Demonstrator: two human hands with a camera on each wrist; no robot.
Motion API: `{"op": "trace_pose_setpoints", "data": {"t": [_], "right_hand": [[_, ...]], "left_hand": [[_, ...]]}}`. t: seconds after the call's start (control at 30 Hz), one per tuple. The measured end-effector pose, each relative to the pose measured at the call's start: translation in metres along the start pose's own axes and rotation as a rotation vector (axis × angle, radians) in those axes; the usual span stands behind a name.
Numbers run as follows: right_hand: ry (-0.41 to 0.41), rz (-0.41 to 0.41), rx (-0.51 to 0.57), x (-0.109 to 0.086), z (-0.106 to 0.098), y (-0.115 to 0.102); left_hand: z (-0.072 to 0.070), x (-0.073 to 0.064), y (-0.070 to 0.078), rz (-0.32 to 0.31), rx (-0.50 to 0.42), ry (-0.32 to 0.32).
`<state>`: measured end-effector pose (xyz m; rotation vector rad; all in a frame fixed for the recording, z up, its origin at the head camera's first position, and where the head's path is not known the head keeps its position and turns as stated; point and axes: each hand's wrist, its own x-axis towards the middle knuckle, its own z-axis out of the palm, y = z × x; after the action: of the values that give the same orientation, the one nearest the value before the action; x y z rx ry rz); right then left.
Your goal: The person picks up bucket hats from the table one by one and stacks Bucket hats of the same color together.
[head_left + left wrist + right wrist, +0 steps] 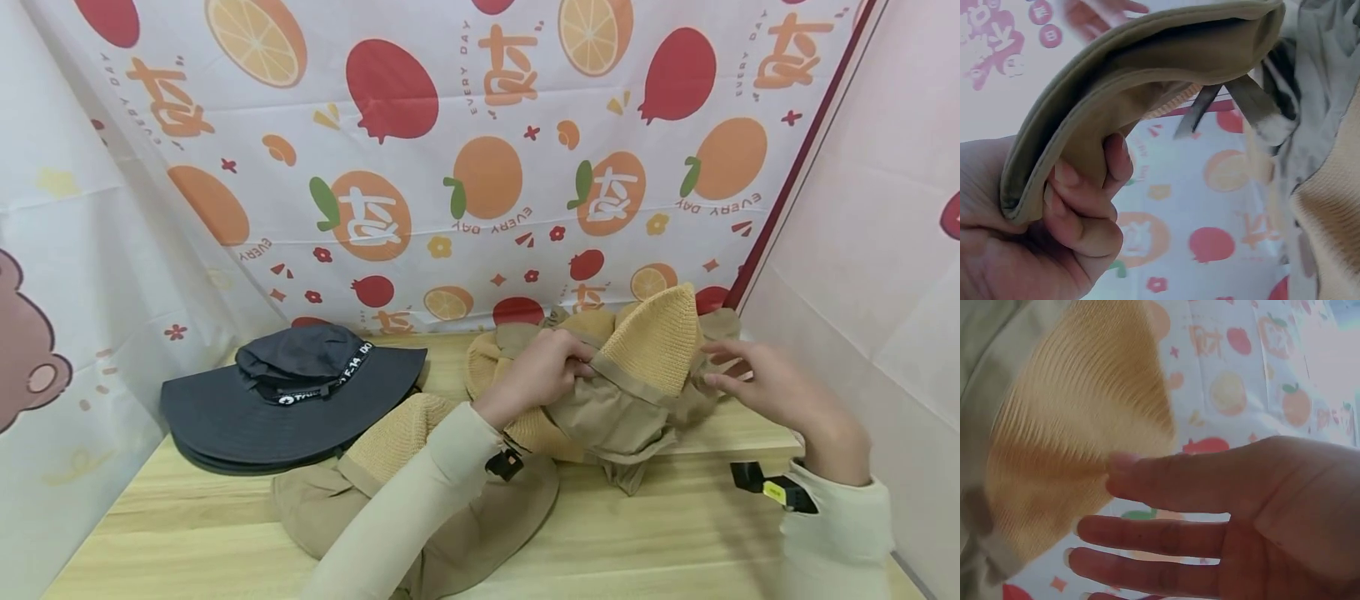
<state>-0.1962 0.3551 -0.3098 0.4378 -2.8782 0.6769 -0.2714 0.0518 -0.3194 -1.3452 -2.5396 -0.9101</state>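
My left hand point(536, 371) grips the khaki brim of a sun hat point(652, 342) whose pointed crown is woven and straw-yellow. In the left wrist view, its fingers curl round the folded fabric brim point(1138, 75), and dark straps dangle beside it. The hat is tilted, its crown pointing up. To the right of that crown, my right hand point(765, 383) has its fingers loosely extended. In the right wrist view, the thumb tip overlaps the woven crown point(1085, 419), while the other fingers are spread apart with nothing between them.
More khaki and straw-yellow hats point(483, 362) lie bunched behind the held one. Another khaki hat point(495, 533) lies in front, partly under my left sleeve. Dark wide-brimmed hats point(255, 425) are stacked at left on the wooden table point(187, 517). A fruit-print curtain point(420, 192) hangs behind.
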Motion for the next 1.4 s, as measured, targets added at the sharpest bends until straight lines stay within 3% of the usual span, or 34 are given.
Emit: {"op": "trace_pose_setpoints", "data": {"t": [0.2,0.37,0.53,0.7,1.0,1.17,1.4], "right_hand": [[0.028,0.050,-0.011,0.002,-0.003,0.019],[0.016,0.029,0.024,0.005,0.004,0.035],[-0.043,0.033,0.060,0.011,0.015,0.040],[-0.031,0.024,0.066,0.016,0.019,0.038],[0.000,-0.030,0.119,0.014,0.015,0.023],[0.065,-0.132,0.058,0.015,0.016,0.008],[0.113,-0.275,0.047,0.020,0.026,-0.014]], "left_hand": [[-0.026,-0.012,0.012,0.020,-0.022,0.012],[-0.042,-0.024,0.018,0.051,-0.019,0.000],[-0.056,-0.038,0.016,0.068,-0.027,0.014],[-0.069,-0.047,0.009,0.075,-0.043,0.025],[-0.092,-0.070,-0.013,-0.023,0.050,0.012],[-0.107,-0.085,-0.021,-0.088,0.069,-0.021],[-0.120,-0.111,-0.029,-0.203,0.140,0.003]]}}
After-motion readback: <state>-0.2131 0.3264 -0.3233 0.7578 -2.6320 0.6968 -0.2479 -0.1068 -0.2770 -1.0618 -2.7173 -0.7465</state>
